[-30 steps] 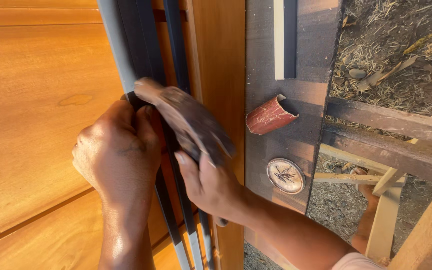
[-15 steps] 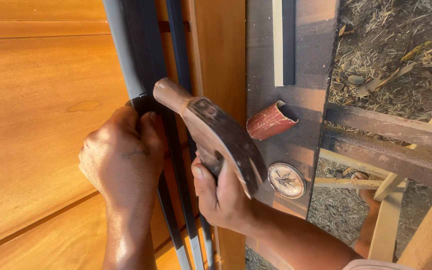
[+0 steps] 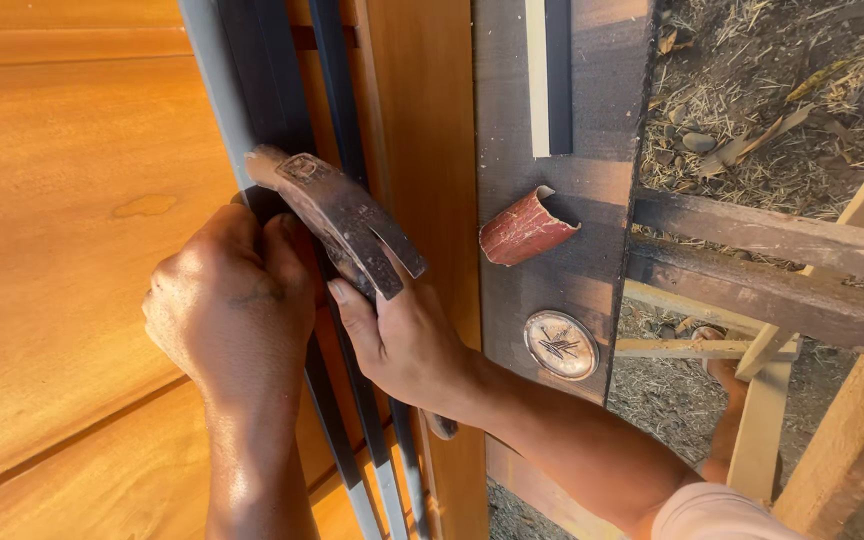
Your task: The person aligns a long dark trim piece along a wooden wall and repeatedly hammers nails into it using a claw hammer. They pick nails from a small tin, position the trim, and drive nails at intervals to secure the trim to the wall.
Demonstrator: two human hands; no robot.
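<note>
My right hand point(image 3: 402, 340) grips a rusty claw hammer point(image 3: 342, 215) close under its head, with the striking face at the dark metal strips point(image 3: 337, 120) that run along a varnished wooden panel point(image 3: 62, 230). The claw points down toward my fingers. My left hand point(image 3: 227, 310) is curled tight against the strips just left of the hammer head, fingertips pinched at the strip; whatever they pinch is hidden.
A curled piece of red sandpaper point(image 3: 524, 228) and a round tin lid point(image 3: 560, 344) lie on a dark board point(image 3: 592, 130) to the right. Wooden trestle beams point(image 3: 772, 240) cross over ground littered with shavings. A pale strip point(image 3: 537, 75) lies on the board's far end.
The hammer head has swung back left and down onto the strips beside my left hand, after being lifted to the right half a second ago. My left hand stayed in place.
</note>
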